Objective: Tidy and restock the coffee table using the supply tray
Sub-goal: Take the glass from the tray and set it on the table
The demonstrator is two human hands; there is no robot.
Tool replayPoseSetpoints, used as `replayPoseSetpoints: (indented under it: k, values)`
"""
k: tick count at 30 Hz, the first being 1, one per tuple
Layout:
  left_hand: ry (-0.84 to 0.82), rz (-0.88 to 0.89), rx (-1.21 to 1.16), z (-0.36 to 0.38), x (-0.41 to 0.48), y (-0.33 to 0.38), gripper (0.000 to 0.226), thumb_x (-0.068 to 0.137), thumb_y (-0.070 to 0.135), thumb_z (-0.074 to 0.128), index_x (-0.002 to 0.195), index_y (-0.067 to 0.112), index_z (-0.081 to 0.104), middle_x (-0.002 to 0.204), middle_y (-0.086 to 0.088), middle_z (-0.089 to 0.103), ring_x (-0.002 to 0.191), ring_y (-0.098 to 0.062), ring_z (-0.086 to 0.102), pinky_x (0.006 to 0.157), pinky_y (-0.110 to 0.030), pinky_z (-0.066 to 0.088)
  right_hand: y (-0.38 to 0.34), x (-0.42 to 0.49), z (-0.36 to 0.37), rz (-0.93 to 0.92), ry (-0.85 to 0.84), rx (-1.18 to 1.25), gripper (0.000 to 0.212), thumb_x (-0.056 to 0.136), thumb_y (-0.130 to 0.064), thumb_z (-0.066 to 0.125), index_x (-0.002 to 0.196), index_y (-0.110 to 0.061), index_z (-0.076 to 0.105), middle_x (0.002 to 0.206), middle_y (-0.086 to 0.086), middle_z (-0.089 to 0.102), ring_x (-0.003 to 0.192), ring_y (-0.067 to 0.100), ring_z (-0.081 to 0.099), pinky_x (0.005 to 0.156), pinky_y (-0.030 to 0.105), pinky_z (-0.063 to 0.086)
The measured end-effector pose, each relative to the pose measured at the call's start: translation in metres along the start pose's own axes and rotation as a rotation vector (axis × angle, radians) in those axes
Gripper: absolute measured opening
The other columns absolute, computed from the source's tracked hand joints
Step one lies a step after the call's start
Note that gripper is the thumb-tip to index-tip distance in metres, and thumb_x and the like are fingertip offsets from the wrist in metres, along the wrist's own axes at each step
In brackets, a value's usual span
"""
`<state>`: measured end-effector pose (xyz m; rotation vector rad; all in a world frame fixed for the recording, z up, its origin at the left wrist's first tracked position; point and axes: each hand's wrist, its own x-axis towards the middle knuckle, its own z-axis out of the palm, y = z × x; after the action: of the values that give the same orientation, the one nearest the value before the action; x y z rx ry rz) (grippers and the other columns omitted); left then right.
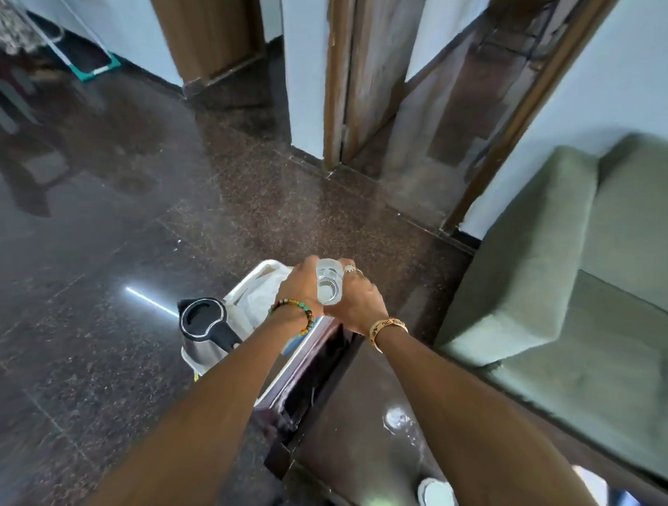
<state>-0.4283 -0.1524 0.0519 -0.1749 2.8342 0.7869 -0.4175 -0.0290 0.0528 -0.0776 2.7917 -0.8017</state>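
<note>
Clasping a clear drinking glass [327, 288] from both sides, fingers curled round it, a person's left hand [300, 285] and right hand [357, 304] hold it over the white plastic supply tray [267, 267]. The double grip likely steadies the transfer. A steel electric kettle [205, 326] stands beside it, at the dark glossy coffee table [357, 405] edge.
</note>
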Motion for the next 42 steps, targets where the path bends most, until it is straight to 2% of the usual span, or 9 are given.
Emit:
replayPoseSetpoints:
  k: [5, 10, 15, 18, 21, 26, 30, 37, 42]
  values:
    - [-0.093, 0.137, 0.047, 0.024, -0.042, 0.013, 0.05, 0.071, 0.034, 0.07, 0.113, 0.028, 0.043, 0.098, -0.002, 0.066, 0.087, -0.029, 0.065, 0.079, -0.044, 0.055, 0.017, -0.068, -0.001, 0.122, 0.099, 0.06, 0.073, 0.071, -0.043, 0.079, 0.127, -0.017, 0.04, 0.115, 0.006, 0.065, 0.102, 0.032, 0.067, 0.083, 0.039, 0.053]
    - [-0.152, 0.26, 0.075, 0.04, -0.093, 0.025, 0.053, 0.066, 0.034, 0.074, 0.112, 0.029, 0.047, 0.094, -0.004, 0.068, 0.084, -0.031, 0.065, 0.074, -0.038, 0.054, 0.033, -0.136, 0.004, 0.237, 0.164, 0.094, 0.078, 0.065, -0.044, 0.085, 0.123, -0.02, 0.041, 0.111, 0.003, 0.066, 0.097, 0.029, 0.069, 0.081, 0.039, 0.056]
    - [-0.198, 0.479, 0.105, 0.048, -0.139, 0.062, 0.055, 0.068, 0.033, 0.075, 0.115, 0.027, 0.047, 0.096, -0.002, 0.068, 0.086, -0.028, 0.066, 0.07, -0.036, 0.054, 0.058, -0.194, -0.01, 0.351, 0.273, 0.091, 0.08, 0.063, -0.046, 0.086, 0.123, -0.022, 0.039, 0.11, 0.003, 0.068, 0.098, 0.03, 0.069, 0.081, 0.04, 0.056]
    - [-0.223, 0.572, 0.12, 0.062, -0.169, 0.09, 0.055, 0.071, 0.027, 0.075, 0.118, 0.026, 0.047, 0.1, -0.003, 0.068, 0.091, -0.028, 0.066, 0.067, -0.03, 0.045, 0.082, -0.232, -0.022, 0.401, 0.342, 0.109, 0.08, 0.063, -0.044, 0.087, 0.123, -0.021, 0.04, 0.11, 0.005, 0.068, 0.097, 0.031, 0.069, 0.077, 0.038, 0.054]
    - [-0.253, 0.64, 0.115, 0.086, -0.199, 0.113, 0.051, 0.075, 0.027, 0.073, 0.119, 0.026, 0.047, 0.104, -0.005, 0.068, 0.095, -0.029, 0.066, 0.072, -0.032, 0.048, 0.11, -0.271, -0.026, 0.449, 0.363, 0.116, 0.081, 0.066, -0.044, 0.086, 0.127, -0.018, 0.04, 0.114, 0.008, 0.067, 0.101, 0.034, 0.068, 0.079, 0.039, 0.052]
    - [-0.347, 0.689, 0.124, 0.146, -0.254, 0.14, 0.057, 0.076, 0.031, 0.074, 0.126, 0.023, 0.047, 0.111, -0.007, 0.068, 0.103, -0.029, 0.064, 0.078, -0.031, 0.047, 0.163, -0.339, -0.016, 0.515, 0.422, 0.184, 0.074, 0.064, -0.045, 0.082, 0.123, -0.016, 0.048, 0.115, 0.007, 0.068, 0.104, 0.032, 0.068, 0.082, 0.04, 0.055]
    - [-0.441, 0.691, 0.189, 0.188, -0.298, 0.157, 0.063, 0.076, 0.028, 0.072, 0.131, 0.023, 0.043, 0.116, -0.009, 0.067, 0.107, -0.031, 0.063, 0.081, -0.033, 0.049, 0.203, -0.388, -0.008, 0.563, 0.364, 0.186, 0.077, 0.063, -0.046, 0.085, 0.127, -0.02, 0.05, 0.119, 0.003, 0.067, 0.107, 0.028, 0.067, 0.084, 0.038, 0.054]
    - [-0.454, 0.7, 0.222, 0.225, -0.344, 0.2, 0.066, 0.073, 0.025, 0.073, 0.132, 0.023, 0.042, 0.115, -0.01, 0.067, 0.104, -0.032, 0.064, 0.08, -0.036, 0.05, 0.256, -0.437, -0.024, 0.603, 0.337, 0.165, 0.074, 0.067, -0.039, 0.082, 0.126, -0.014, 0.046, 0.112, 0.008, 0.068, 0.101, 0.034, 0.067, 0.079, 0.038, 0.052]
    - [-0.469, 0.747, 0.18, 0.243, -0.352, 0.238, 0.061, 0.077, 0.027, 0.069, 0.131, 0.024, 0.042, 0.115, -0.011, 0.067, 0.104, -0.033, 0.064, 0.081, -0.037, 0.05, 0.287, -0.449, -0.046, 0.616, 0.401, 0.167, 0.065, 0.068, -0.039, 0.08, 0.12, -0.017, 0.048, 0.107, 0.006, 0.068, 0.097, 0.032, 0.067, 0.072, 0.033, 0.045]
